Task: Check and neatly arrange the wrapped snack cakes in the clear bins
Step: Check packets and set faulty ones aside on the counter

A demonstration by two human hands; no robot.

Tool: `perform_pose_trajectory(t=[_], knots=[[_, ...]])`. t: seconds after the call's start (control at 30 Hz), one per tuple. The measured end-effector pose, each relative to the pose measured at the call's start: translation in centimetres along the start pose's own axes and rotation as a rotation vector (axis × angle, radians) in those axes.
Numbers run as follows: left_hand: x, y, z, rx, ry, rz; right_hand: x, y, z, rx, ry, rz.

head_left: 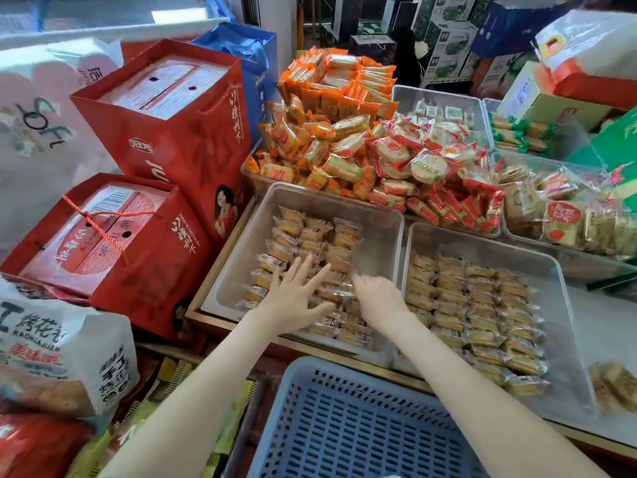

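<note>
- left hand [296, 294] lay open, palm down, fingers straight & spread, on the snack cakes [312, 238] in the left clear bin [241, 263]. Its fingertips reached the middle rows and the thumb pointed right.
- right hand [379, 301] was in the same bin, just right of the left hand and near the bin's right wall. The back of the hand faced up, w/ fingers bent down toward the near-right cakes.
- its fingertips were blurred, so couldn't tell whether they pinched a wrapper or only touched it.
- the hands were close together but apart, w/ a few cakes showing b/w them.
- the cakes were small, tan & clear-wrapped, in rough rows over the middle & near part of the bin. Rows by the hands looked less even than the far rows.
- right clear bin [482, 244] stood just beside the left one, holding more cakes [475, 305] in tidy rows. Both hands were left of it, and the right forearm crossed its near-left corner.
- both bins sat on the counter [221, 257].
- blue slotted basket [344, 426] was nearest, under the forearms.
- on the far side was a heap of orange-wrapped snacks [331, 98], w/ red-wrapped round crackers [431, 160] to its right.
- to the left stood two red gift bags [165, 132], w/ a white bag [58, 357] near-left.
</note>
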State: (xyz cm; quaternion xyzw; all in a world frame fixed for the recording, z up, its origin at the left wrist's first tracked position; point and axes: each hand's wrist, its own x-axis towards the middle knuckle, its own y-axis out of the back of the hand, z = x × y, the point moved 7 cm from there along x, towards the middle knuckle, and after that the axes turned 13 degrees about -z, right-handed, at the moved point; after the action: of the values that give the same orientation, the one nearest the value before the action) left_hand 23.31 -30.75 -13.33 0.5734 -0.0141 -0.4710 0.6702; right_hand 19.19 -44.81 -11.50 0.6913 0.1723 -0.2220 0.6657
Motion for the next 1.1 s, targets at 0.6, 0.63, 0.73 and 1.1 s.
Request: perform_pose_trajectory(t=[0.6,0.63,0.73,1.1], knots=[[2.0,-2.9,-0.8,0.135,0.056,-0.241,3.5,-3.5,-0.5,-0.146,-0.120,-0.115],[2.1,-2.9,-0.8,0.132,0.053,-0.230,3.2,-3.8,-0.6,-0.142,-0.102,-0.122],[2.0,-2.8,-0.7,0.134,0.050,-0.210,2.7,-3.8,-0.7,-0.238,-0.127,-0.141],[0.3,0.2,7.7,0.099,-0.162,0.398,-10.8,-2.1,9.6,0.191,-0.143,0.762]])
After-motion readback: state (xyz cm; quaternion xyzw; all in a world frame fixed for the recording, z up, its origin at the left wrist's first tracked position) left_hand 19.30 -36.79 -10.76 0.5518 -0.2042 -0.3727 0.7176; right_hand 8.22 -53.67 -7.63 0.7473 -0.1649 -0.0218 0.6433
